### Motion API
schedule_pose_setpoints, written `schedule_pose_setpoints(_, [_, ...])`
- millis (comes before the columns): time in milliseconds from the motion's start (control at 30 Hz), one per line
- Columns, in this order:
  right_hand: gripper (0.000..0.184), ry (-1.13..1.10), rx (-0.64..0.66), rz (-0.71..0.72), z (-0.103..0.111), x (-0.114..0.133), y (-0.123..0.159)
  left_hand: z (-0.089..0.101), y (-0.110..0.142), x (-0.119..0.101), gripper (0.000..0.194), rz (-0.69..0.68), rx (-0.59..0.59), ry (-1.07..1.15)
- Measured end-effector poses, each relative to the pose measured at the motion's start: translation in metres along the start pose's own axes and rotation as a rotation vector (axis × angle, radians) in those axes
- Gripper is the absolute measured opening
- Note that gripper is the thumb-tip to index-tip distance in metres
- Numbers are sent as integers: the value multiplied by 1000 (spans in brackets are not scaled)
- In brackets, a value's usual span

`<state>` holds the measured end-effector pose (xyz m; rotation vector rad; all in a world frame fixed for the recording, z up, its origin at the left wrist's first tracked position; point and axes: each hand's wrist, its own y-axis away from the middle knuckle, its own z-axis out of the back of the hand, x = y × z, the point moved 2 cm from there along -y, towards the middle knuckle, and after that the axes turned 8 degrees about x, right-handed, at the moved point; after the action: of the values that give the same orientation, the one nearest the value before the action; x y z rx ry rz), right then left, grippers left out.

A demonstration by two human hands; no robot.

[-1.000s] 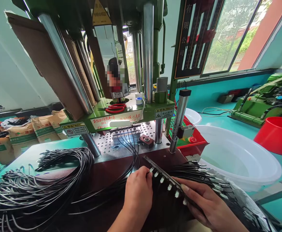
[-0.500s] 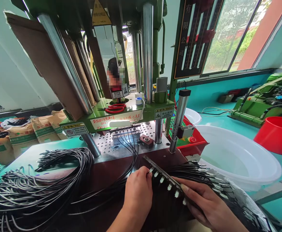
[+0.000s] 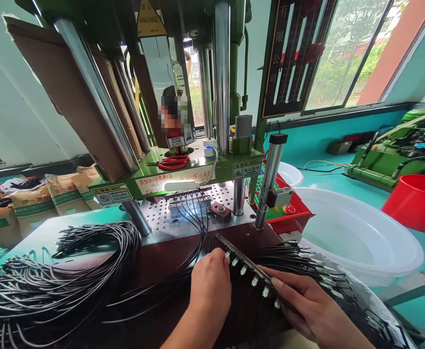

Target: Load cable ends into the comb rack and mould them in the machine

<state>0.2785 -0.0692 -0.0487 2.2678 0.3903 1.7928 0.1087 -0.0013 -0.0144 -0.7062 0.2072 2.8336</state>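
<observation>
Metal fixture bar [image 3: 251, 271] with a row of small silver connector tips, slanting from upper left to lower right in front of the green press [image 3: 183, 169], at the near edge of the table [image 3: 45, 232]. Left hand [image 3: 209, 286] at the bar's upper end, fingers curled and pinching one tip. Right hand [image 3: 309, 305] along the lower end, fingers laid flat against the bar, holding it steady. Black cables [image 3: 52, 286] heaped at left, more fanned out under the right hand. Beyond: perforated plate [image 3: 194, 208], white basin [image 3: 361, 237], red tub [image 3: 416, 201], red-handled scissors [image 3: 174, 162].
</observation>
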Motion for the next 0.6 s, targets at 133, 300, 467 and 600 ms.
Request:
schedule_pose_setpoints(133, [47, -45, 43, 3, 0, -1, -2, -1, -5, 0, 24, -7, 12, -29])
schedule_pose_setpoints(300, [56, 65, 236, -31, 7, -6, -9, -2, 0, -5, 25, 23, 59, -46])
schedule_pose_setpoints(467, [58, 238, 196, 15, 21, 7, -25, 47, 16, -14, 22, -131, -145, 8])
schedule_pose_setpoints(600, [44, 537, 90, 106, 27, 36, -38, 88, -19, 22, 19, 22, -258, 358])
